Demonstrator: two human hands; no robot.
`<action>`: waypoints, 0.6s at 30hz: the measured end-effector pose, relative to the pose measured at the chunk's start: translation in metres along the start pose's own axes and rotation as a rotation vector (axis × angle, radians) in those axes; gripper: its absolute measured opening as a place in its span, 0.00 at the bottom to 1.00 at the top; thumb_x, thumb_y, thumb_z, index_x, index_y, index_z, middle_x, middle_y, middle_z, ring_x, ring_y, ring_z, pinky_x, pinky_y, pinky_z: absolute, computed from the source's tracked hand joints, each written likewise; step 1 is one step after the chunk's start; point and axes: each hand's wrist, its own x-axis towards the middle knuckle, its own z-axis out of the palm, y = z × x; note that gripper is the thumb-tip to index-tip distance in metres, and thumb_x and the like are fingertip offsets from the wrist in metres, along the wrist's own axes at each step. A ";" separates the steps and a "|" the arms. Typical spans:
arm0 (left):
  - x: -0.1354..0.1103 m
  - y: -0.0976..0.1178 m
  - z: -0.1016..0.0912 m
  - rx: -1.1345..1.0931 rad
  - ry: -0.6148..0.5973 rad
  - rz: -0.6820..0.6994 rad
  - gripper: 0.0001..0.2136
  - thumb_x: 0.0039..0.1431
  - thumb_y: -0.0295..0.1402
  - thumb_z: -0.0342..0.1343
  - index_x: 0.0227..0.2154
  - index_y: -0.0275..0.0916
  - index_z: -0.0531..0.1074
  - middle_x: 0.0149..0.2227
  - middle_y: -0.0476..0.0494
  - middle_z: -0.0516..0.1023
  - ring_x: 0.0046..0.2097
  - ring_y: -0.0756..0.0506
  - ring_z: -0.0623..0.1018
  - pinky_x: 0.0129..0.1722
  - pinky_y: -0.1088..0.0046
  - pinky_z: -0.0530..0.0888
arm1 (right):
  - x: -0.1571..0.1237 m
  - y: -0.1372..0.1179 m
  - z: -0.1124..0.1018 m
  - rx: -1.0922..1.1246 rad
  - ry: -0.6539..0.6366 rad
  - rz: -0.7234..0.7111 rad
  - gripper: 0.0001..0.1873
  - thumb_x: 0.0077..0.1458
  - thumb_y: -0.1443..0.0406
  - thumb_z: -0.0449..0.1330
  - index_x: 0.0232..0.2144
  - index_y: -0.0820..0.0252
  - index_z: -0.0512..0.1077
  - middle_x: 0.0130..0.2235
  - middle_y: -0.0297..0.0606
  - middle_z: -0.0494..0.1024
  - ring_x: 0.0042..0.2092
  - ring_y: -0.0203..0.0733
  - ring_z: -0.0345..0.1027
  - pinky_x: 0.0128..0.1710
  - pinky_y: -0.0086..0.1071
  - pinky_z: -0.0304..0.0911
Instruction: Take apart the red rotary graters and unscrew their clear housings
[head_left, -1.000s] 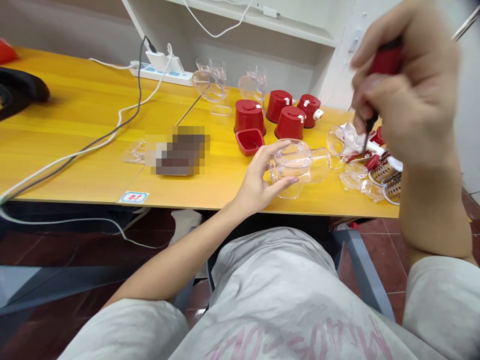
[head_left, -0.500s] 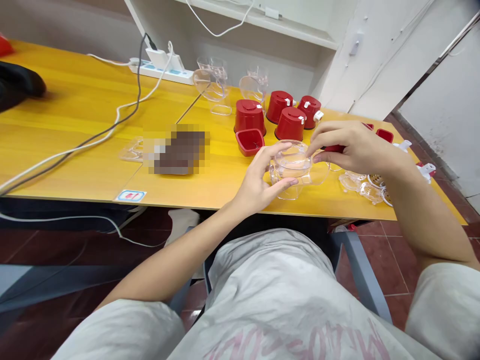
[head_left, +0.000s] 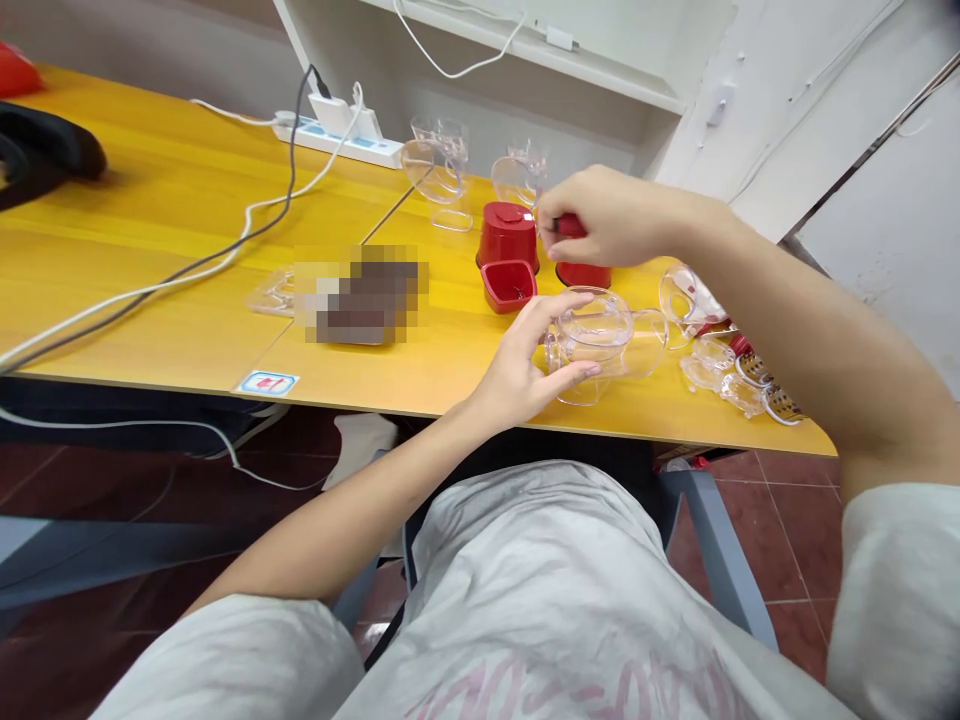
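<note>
My left hand (head_left: 525,365) grips a clear plastic housing (head_left: 600,340) that rests on the yellow table (head_left: 150,250) near its front edge. My right hand (head_left: 604,215) hovers farther back over the red cups, its fingers pinched on a red piece (head_left: 570,226) that is mostly hidden by them. Below that hand stands a red cup (head_left: 583,273). Another red cup (head_left: 508,236) and a small red square tray (head_left: 508,284) sit just left of it.
Clear plastic parts (head_left: 442,170) stand at the back by a white power strip (head_left: 337,140) with cables (head_left: 225,250). More clear pieces and metal grater drums (head_left: 757,375) lie at the right edge. A blurred dark object (head_left: 360,295) lies mid-table.
My right hand came down from near the camera, passed over the clear housing, then moved back and left to the red cups. The left hand stayed on the clear housing.
</note>
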 end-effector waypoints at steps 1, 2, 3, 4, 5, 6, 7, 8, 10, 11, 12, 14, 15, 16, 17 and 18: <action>0.000 0.000 -0.001 0.001 0.000 0.001 0.37 0.70 0.53 0.77 0.76 0.50 0.73 0.73 0.33 0.81 0.70 0.31 0.83 0.72 0.47 0.80 | 0.020 0.001 0.007 -0.030 -0.041 0.012 0.08 0.55 0.70 0.74 0.32 0.52 0.80 0.33 0.34 0.84 0.32 0.43 0.69 0.39 0.42 0.62; 0.000 0.000 -0.001 0.001 0.003 0.002 0.37 0.70 0.53 0.77 0.76 0.50 0.74 0.72 0.33 0.82 0.70 0.31 0.83 0.72 0.47 0.80 | 0.038 0.002 0.016 -0.053 -0.090 0.019 0.08 0.55 0.70 0.74 0.32 0.52 0.80 0.34 0.35 0.84 0.33 0.43 0.70 0.39 0.42 0.62; 0.000 0.000 -0.001 0.001 0.006 0.002 0.37 0.70 0.53 0.77 0.75 0.50 0.74 0.72 0.33 0.82 0.70 0.31 0.83 0.71 0.48 0.81 | 0.053 0.001 0.024 -0.073 -0.123 0.026 0.08 0.55 0.71 0.74 0.31 0.53 0.80 0.34 0.36 0.85 0.34 0.43 0.70 0.39 0.42 0.62; 0.000 0.000 -0.002 0.003 0.007 0.002 0.37 0.70 0.53 0.77 0.75 0.50 0.74 0.72 0.33 0.82 0.70 0.31 0.83 0.71 0.48 0.81 | 0.064 0.000 0.032 -0.084 -0.148 0.032 0.09 0.55 0.71 0.73 0.32 0.53 0.79 0.35 0.36 0.85 0.35 0.43 0.71 0.39 0.41 0.63; -0.001 0.001 -0.002 0.006 0.008 0.002 0.37 0.70 0.53 0.77 0.76 0.50 0.74 0.71 0.33 0.82 0.69 0.31 0.83 0.71 0.48 0.81 | 0.071 -0.002 0.038 -0.090 -0.168 0.038 0.09 0.55 0.72 0.73 0.32 0.54 0.79 0.36 0.36 0.85 0.35 0.43 0.72 0.39 0.40 0.64; -0.001 0.001 -0.002 0.009 0.006 0.003 0.37 0.70 0.54 0.76 0.76 0.50 0.73 0.71 0.33 0.82 0.69 0.31 0.83 0.71 0.48 0.81 | 0.075 -0.005 0.043 -0.096 -0.180 0.049 0.10 0.55 0.74 0.73 0.32 0.54 0.79 0.36 0.35 0.85 0.36 0.43 0.73 0.40 0.39 0.64; -0.001 0.001 -0.002 0.012 0.004 0.004 0.38 0.70 0.55 0.76 0.76 0.50 0.73 0.72 0.32 0.82 0.69 0.31 0.83 0.70 0.48 0.81 | 0.076 -0.009 0.044 -0.100 -0.183 0.062 0.12 0.54 0.75 0.73 0.33 0.54 0.79 0.36 0.35 0.84 0.37 0.44 0.74 0.41 0.39 0.66; -0.001 0.001 -0.002 0.012 0.002 0.004 0.38 0.70 0.56 0.76 0.77 0.50 0.72 0.72 0.32 0.81 0.69 0.31 0.83 0.70 0.48 0.81 | 0.074 -0.012 0.042 -0.095 -0.163 0.077 0.13 0.53 0.77 0.74 0.33 0.55 0.79 0.35 0.34 0.83 0.38 0.44 0.74 0.42 0.38 0.67; -0.002 0.001 -0.001 -0.001 0.006 0.001 0.40 0.70 0.57 0.76 0.78 0.51 0.71 0.73 0.33 0.80 0.69 0.31 0.83 0.69 0.49 0.82 | 0.062 -0.018 0.028 -0.063 -0.064 0.089 0.14 0.54 0.78 0.73 0.37 0.55 0.80 0.35 0.33 0.82 0.39 0.43 0.73 0.45 0.37 0.71; -0.002 0.001 0.000 -0.010 0.014 -0.006 0.41 0.69 0.57 0.76 0.78 0.51 0.71 0.73 0.33 0.80 0.69 0.31 0.83 0.68 0.50 0.82 | 0.053 -0.020 0.016 -0.032 0.014 0.086 0.14 0.56 0.77 0.71 0.40 0.56 0.81 0.36 0.33 0.82 0.41 0.43 0.73 0.48 0.37 0.73; -0.003 0.001 0.001 -0.017 0.021 -0.012 0.41 0.69 0.57 0.77 0.78 0.51 0.70 0.73 0.33 0.80 0.69 0.31 0.83 0.67 0.50 0.83 | 0.041 -0.023 0.003 -0.003 0.083 0.073 0.15 0.60 0.77 0.67 0.47 0.57 0.82 0.39 0.33 0.83 0.43 0.42 0.74 0.52 0.37 0.75; -0.003 0.000 0.003 -0.021 0.034 -0.024 0.42 0.68 0.58 0.77 0.78 0.50 0.71 0.73 0.32 0.80 0.69 0.30 0.83 0.67 0.50 0.83 | 0.014 -0.028 -0.026 0.042 0.204 0.049 0.25 0.65 0.77 0.60 0.61 0.58 0.79 0.47 0.34 0.84 0.49 0.39 0.76 0.57 0.37 0.76; -0.003 0.000 0.004 -0.021 0.040 -0.027 0.41 0.68 0.58 0.77 0.77 0.50 0.71 0.73 0.32 0.80 0.70 0.30 0.83 0.67 0.49 0.82 | -0.002 -0.032 -0.038 0.067 0.278 0.029 0.28 0.67 0.77 0.57 0.66 0.58 0.75 0.50 0.33 0.84 0.51 0.37 0.78 0.57 0.35 0.77; -0.003 0.000 0.004 -0.019 0.044 -0.030 0.41 0.68 0.58 0.77 0.76 0.49 0.72 0.73 0.32 0.80 0.70 0.30 0.83 0.66 0.48 0.82 | -0.019 -0.038 -0.047 0.107 0.396 0.005 0.26 0.70 0.76 0.56 0.66 0.57 0.73 0.50 0.31 0.82 0.52 0.35 0.80 0.55 0.33 0.78; -0.004 0.000 0.005 -0.017 0.047 -0.033 0.40 0.68 0.58 0.77 0.75 0.49 0.72 0.72 0.32 0.80 0.69 0.30 0.83 0.66 0.48 0.82 | -0.036 -0.044 -0.053 0.176 0.538 -0.026 0.18 0.72 0.72 0.59 0.61 0.56 0.73 0.47 0.29 0.81 0.51 0.35 0.81 0.52 0.33 0.79; -0.004 0.000 0.005 -0.015 0.051 -0.038 0.39 0.68 0.58 0.77 0.74 0.50 0.73 0.72 0.32 0.81 0.69 0.30 0.83 0.64 0.49 0.83 | -0.053 -0.052 -0.055 0.255 0.616 -0.039 0.08 0.77 0.65 0.59 0.56 0.54 0.72 0.44 0.27 0.80 0.48 0.35 0.82 0.47 0.32 0.80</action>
